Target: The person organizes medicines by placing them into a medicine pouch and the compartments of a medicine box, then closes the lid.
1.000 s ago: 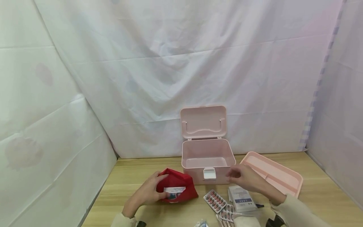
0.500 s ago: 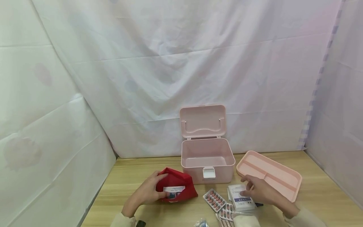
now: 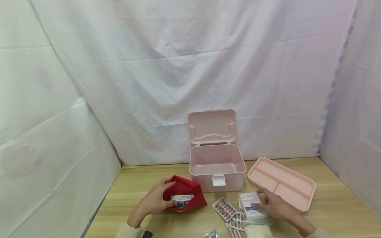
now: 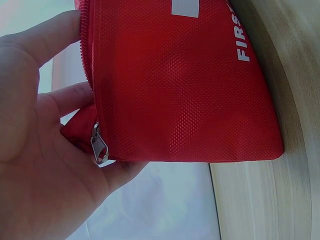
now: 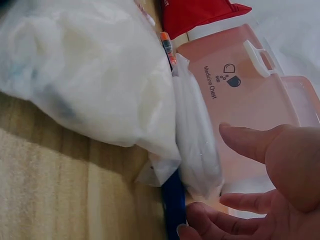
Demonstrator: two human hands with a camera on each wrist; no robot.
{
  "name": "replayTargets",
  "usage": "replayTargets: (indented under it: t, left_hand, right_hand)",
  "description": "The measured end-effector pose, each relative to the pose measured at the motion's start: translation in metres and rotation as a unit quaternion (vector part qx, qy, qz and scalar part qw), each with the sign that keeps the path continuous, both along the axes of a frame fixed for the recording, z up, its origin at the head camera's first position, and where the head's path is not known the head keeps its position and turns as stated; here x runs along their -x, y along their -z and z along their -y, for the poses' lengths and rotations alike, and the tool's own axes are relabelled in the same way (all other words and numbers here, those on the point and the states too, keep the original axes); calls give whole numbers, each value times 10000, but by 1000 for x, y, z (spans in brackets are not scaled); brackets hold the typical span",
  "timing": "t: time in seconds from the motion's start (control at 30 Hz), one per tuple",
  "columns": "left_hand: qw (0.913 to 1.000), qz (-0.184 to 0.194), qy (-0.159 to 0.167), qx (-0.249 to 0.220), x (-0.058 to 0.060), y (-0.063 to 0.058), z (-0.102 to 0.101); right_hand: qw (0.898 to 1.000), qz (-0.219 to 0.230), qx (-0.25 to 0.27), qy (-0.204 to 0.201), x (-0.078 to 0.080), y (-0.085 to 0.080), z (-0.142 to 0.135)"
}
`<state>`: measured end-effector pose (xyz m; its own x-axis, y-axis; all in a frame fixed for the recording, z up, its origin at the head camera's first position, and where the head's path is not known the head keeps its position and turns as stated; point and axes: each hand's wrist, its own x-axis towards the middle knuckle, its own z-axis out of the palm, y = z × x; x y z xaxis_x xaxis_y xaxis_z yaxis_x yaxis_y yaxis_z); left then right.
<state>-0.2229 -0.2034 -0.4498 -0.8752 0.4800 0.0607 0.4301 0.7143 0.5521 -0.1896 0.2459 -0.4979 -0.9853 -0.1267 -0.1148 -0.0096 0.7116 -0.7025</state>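
My left hand grips the mouth of a red first aid pouch, thumb at one edge and fingers at the other, holding it apart. White-and-blue packets show inside. Close up in the left wrist view, the pouch's metal zip pull hangs by the palm. My right hand reaches over a stack of white packets in clear plastic, right of the pouch. In the right wrist view its thumb and fingers are spread apart at the end of the plastic-wrapped packets, nothing gripped between them.
A pink medicine chest stands behind with its lid raised. Right of it lies a pink divided tray. Capsule blister packs, thin sticks and a white bundle lie in front. White cloth hangs behind the table.
My right hand has moved from beside the chest's front down and right to the white packets. The left hand and the red pouch have stayed in place.
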Motion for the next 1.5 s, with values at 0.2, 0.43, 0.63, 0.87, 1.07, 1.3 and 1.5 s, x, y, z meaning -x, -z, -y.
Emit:
replayTargets:
  t: [0.2,0.43,0.63,0.87,1.07,1.3,1.5]
  left_hand:
    - [10000,-6,-9,-21,0,-1,0]
    - [10000,-15,0,-30,0,-1,0]
    - [10000,10,1,-51,-1,-2,0]
    - [10000,27,-8,-43,-1,-1,0]
    - [10000,4,-14,-37,0,0,0]
    - [10000,13,-20,-47,0,0,0]
    - [10000,13,-39,-47,0,1,0]
  right_hand:
    - [9999,-102,-57,115,0,6,4]
    - [9996,-193,1,192,1,11,6]
    - [9994,-22,13,341,2,10,7]
    - [9990,-52,68,444,1,11,8]
    - [9988,-89,-80,480,4,11,9]
    - [9982,-136,-6,581,6,4,10]
    - [9974,-250,108,672,8,3,12]
